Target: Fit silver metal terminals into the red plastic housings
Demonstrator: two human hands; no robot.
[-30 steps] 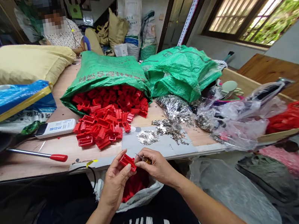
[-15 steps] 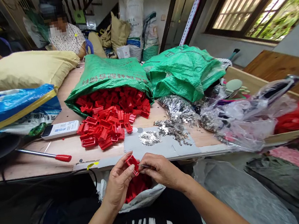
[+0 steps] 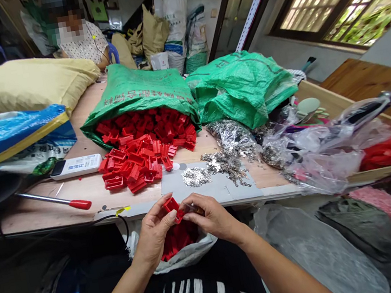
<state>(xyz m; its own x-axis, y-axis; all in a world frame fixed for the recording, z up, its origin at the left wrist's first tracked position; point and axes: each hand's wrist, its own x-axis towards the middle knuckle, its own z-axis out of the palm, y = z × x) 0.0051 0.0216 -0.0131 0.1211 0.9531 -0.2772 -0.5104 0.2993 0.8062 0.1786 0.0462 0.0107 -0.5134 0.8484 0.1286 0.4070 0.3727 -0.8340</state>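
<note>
My left hand [image 3: 154, 232] pinches a small red plastic housing [image 3: 169, 205] between thumb and fingers, its open side tilted up. My right hand [image 3: 211, 217] is closed round a slim dark tool [image 3: 195, 209], mostly covered by the fingers. Its tip end meets the right side of the housing, and the kind of tool cannot be made out. Under both hands, a white sack [image 3: 194, 257] in my lap holds more red housings [image 3: 176, 243]. Small flat metal pieces [image 3: 196, 176] lie in a pile on a grey sheet [image 3: 172, 189] just beyond my hands.
Red housings [image 3: 134, 161] spill from a green woven sack [image 3: 144, 83] on the table. Right of it are a second green sack [image 3: 241, 84], a bag of metal pieces [image 3: 233, 138] and clear plastic bags [image 3: 316, 162]. A red-tipped lever [image 3: 80, 204] juts out at left. A person [image 3: 85, 45] sits across.
The red housing has tipped slightly in my left hand, and my right hand has turned a little with the tool. The whole view has shifted slightly.
</note>
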